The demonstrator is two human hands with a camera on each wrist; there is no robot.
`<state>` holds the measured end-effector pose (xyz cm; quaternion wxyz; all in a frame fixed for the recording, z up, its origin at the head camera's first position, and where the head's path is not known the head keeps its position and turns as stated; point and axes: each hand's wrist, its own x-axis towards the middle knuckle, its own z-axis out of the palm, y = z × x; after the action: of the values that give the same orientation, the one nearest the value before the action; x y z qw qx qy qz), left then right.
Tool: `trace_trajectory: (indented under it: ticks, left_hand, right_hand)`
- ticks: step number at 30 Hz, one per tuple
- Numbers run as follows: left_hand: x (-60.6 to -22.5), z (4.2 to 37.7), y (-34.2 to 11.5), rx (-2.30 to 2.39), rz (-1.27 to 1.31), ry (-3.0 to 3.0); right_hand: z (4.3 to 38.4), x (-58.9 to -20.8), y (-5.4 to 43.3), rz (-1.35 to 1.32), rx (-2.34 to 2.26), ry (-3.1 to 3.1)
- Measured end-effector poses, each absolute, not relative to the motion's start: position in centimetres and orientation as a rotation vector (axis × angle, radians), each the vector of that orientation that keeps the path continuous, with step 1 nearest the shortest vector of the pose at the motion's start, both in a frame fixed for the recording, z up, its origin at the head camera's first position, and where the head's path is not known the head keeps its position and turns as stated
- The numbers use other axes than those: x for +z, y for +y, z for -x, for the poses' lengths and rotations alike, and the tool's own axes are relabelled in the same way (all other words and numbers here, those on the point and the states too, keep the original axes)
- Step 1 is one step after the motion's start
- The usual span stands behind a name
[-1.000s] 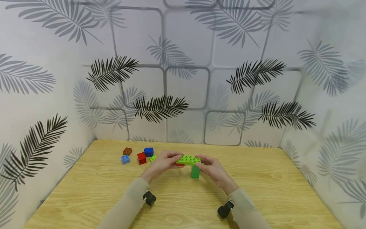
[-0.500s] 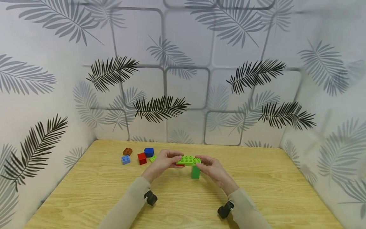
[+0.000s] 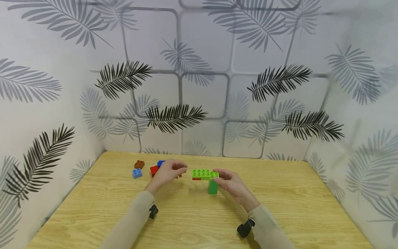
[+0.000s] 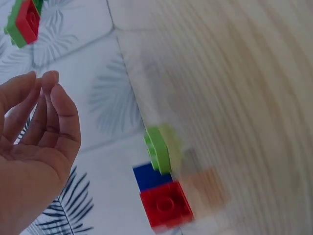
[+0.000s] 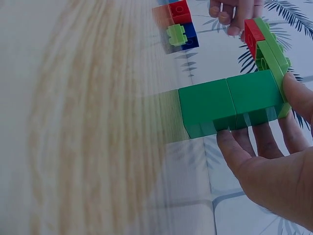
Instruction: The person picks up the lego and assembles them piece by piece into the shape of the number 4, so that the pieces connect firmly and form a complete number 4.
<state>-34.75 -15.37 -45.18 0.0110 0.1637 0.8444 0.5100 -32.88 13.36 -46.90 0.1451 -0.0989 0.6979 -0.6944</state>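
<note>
Two stacked green bricks (image 5: 230,100) stand on the table and carry a long lime-green brick piece (image 3: 201,174) that reaches out to the left. Under its free left end a red brick (image 5: 251,37) is attached. My right hand (image 3: 232,185) holds this toy-brick build at its right end, thumb at the lime-green top and fingers along the green bricks. Left of the build, my left hand (image 3: 168,172) hovers with bent, relaxed fingers and nothing in them; a gap separates its fingertips from the lime-green end.
Loose bricks lie at the back left: a brown one (image 3: 139,164), a light blue one (image 3: 137,173), a red one (image 3: 153,170) and a dark blue one (image 3: 160,163). A small lime-green brick (image 4: 159,149) sits beside them. A patterned wall backs the wooden table (image 3: 280,193).
My left hand has let go of the build's left end and moved left, uncovering the lime-green studs there. The right hand and the build have stayed in place.
</note>
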Motion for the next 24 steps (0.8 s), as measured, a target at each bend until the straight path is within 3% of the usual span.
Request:
trace_trajectory:
  ticks: [11, 24]
  left_hand:
    - [-45.7, 36.4, -18.9, 1.293, -0.473, 2.907]
    - [-46.3, 37.2, -19.0, 0.91, -0.405, 3.019]
  right_hand:
    - [33.0, -47.1, 13.4, 0.258, -2.009, 2.0]
    - [32.9, -46.8, 13.3, 0.269, -2.005, 1.996]
